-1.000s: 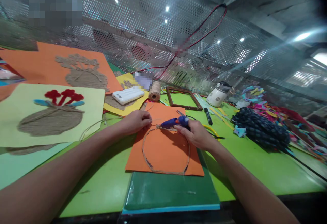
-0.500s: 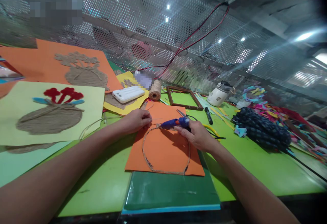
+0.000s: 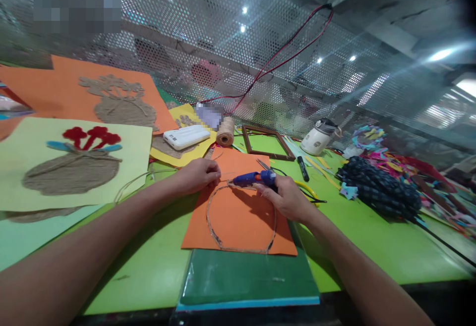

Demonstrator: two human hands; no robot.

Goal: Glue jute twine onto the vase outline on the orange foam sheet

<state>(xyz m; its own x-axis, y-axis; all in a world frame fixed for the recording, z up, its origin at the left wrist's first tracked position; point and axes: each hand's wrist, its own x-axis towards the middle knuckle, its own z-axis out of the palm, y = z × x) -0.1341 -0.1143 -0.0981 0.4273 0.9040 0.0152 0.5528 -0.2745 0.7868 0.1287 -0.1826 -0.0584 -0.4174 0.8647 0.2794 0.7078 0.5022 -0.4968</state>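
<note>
My right hand (image 3: 290, 198) grips a blue glue gun (image 3: 246, 179), its tip down at the upper edge of a vase-shaped twine outline (image 3: 208, 214). That outline lies on an orange sheet of paper (image 3: 243, 227). Just left of the tip, my left hand (image 3: 204, 174) rests closed at the sheet's edge, fingertips pinched on the twine (image 3: 128, 187). A loose length of it trails off to the left. Behind the glue gun lie scissors (image 3: 305, 187), partly hidden by my right hand. Under the sheet is a dark green board (image 3: 249, 279).
Twine vase pictures on pale yellow paper (image 3: 137, 152) and orange paper (image 3: 67, 88) lie at left. Further back are a white power bank (image 3: 186, 136), a twine spool (image 3: 225, 133), a brown frame (image 3: 247, 142), a marker (image 3: 302, 168), a bottle (image 3: 318, 137) and dark bundled fabric (image 3: 379, 187).
The glue gun's tip has shifted slightly left along the top of the twine outline. My left hand stays almost where it was.
</note>
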